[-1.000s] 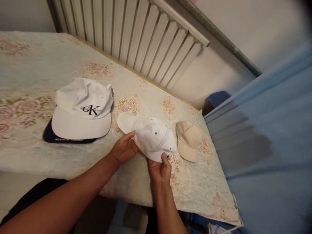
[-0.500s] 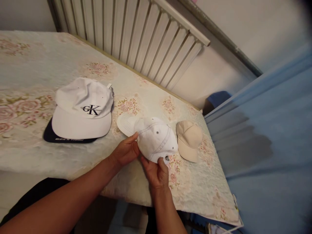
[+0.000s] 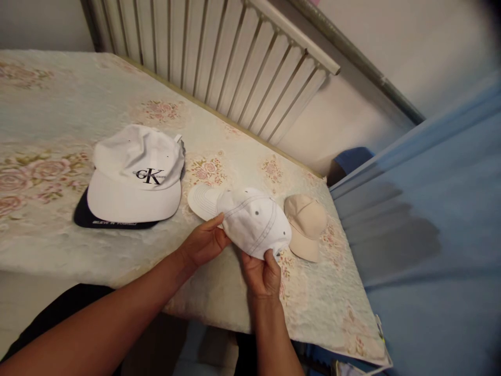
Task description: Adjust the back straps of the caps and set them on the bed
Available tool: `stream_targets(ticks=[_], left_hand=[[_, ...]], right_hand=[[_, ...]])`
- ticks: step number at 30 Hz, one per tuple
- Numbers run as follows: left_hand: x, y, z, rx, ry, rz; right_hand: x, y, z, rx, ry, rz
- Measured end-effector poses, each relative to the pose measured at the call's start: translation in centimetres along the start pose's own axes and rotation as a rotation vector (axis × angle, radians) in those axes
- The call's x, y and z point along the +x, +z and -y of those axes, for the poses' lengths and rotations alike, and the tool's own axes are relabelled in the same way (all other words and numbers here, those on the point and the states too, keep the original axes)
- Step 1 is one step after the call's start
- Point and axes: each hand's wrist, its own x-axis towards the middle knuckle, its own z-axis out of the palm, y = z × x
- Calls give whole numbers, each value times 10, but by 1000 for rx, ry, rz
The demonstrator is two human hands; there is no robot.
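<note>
Between my two hands is a white baseball cap (image 3: 254, 219) with grey stitching, its brim pointing left. My left hand (image 3: 205, 241) grips the cap's lower edge close to the brim, thumb on the outside. My right hand (image 3: 263, 272) pinches the edge near the back opening, which is mostly hidden now. Just right of it, a beige cap (image 3: 307, 219) lies on the bed. Over to the left, a white cap with black letters (image 3: 136, 177) rests on top of a dark cap (image 3: 84, 211), of which mainly the brim shows.
The bed has a pale floral quilted cover (image 3: 164, 109). Along its far side runs a white slatted rail (image 3: 203, 57) against the wall. A blue curtain (image 3: 422, 250) hangs at the right, with a dark blue object (image 3: 350, 162) beside it in the corner.
My right hand has shifted slightly to the right along the cap's edge, and the cap looks stretched wider. The cap's back opening has turned mostly out of sight.
</note>
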Motion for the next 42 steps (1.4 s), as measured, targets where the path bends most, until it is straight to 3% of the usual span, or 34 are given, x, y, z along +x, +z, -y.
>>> stream_targets(ticks=[7, 14, 20, 23, 27, 30, 35, 42], left_hand=[[0, -1, 4, 5, -3, 32], [-2, -5, 7, 37, -157, 130], [-1, 2, 2, -13, -8, 28], [-1, 3, 5, -25, -13, -23], [-2, 3, 8, -14, -14, 8], [-2, 3, 9, 15, -33, 25], [-4, 2, 13, 57, -107, 27], [-6, 6, 12, 49, -79, 17]], right_hand=[[-3, 6, -7, -22, -43, 21], [-14, 25, -26, -139, -58, 44], [-5, 16, -5, -185, -116, -17], [-1, 10, 3, -189, -127, -72], [-3, 15, -5, -157, -154, -41], [-8, 12, -16, -307, -209, -30], [-17, -3, -26, -761, -222, -115], [-20, 5, -19, -755, -270, -330]])
